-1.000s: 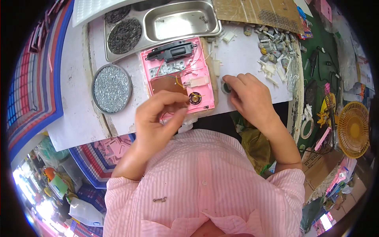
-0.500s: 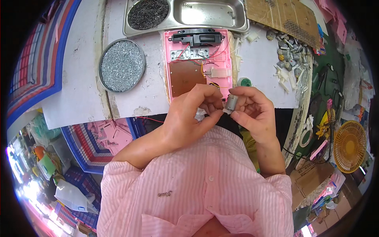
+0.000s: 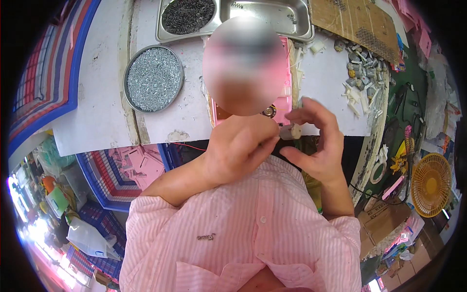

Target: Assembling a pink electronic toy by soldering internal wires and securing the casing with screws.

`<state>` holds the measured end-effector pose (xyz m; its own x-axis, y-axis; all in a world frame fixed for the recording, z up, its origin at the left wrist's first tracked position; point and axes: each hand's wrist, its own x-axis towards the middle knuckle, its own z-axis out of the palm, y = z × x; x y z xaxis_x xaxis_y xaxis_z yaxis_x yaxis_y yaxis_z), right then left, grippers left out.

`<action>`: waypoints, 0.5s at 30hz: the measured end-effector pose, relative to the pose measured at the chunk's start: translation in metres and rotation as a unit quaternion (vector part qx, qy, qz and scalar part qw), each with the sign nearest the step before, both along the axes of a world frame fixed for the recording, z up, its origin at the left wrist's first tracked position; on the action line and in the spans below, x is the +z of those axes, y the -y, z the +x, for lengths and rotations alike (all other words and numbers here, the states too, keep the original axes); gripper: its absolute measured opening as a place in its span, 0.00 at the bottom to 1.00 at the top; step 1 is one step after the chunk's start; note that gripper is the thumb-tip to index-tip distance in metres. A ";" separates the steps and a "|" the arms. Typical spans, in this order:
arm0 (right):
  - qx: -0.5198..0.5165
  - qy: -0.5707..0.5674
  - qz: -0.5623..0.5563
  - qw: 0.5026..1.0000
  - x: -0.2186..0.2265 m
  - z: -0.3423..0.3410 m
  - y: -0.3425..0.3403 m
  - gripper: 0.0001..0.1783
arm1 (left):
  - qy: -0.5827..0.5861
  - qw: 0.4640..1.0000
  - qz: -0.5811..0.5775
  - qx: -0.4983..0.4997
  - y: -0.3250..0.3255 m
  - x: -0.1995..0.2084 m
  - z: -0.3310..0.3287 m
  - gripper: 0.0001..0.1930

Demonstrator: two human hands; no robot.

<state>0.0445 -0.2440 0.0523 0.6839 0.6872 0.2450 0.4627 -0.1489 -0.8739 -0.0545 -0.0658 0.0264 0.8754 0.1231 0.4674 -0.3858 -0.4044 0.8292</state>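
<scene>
My left hand [image 3: 243, 146] is closed in a pinch in front of the pink casing, and a small grey electric motor [image 3: 290, 131] sticks out from its fingertips. My right hand [image 3: 318, 141] is open. Its thumb and fingers spread around the motor, with a gap between. Behind my hands the pink casing [image 3: 287, 109] lies on the table; a round blurred patch hides most of its inside. A round black-edged part [image 3: 269, 111] shows near its lower edge.
A round dish of small metal screws [image 3: 153, 79] stands at left. A steel tray [image 3: 265, 34] at the back holds dark springs [image 3: 187, 16]. Motors and white plastic parts [image 3: 362, 78] lie heaped at right, beside cardboard [image 3: 357, 24]. A blue-rimmed crate [image 3: 112, 194] sits below the table's left edge.
My right thumb and fingers have opened away from the motor, which now sits at my left fingertips and has turned. My left fingers have closed further.
</scene>
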 end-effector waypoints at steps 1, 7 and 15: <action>-0.004 -0.030 0.002 1.000 0.004 0.001 -0.004 0.27 | 0.064 0.997 0.047 0.008 -0.001 -0.003 0.002 0.21; 0.079 0.091 0.042 0.992 -0.004 0.011 -0.001 0.25 | -0.003 0.998 -0.069 0.008 -0.003 0.005 0.002 0.16; 0.104 0.104 0.058 0.987 -0.009 0.010 -0.004 0.27 | -0.070 0.995 -0.071 -0.007 -0.007 0.011 -0.004 0.13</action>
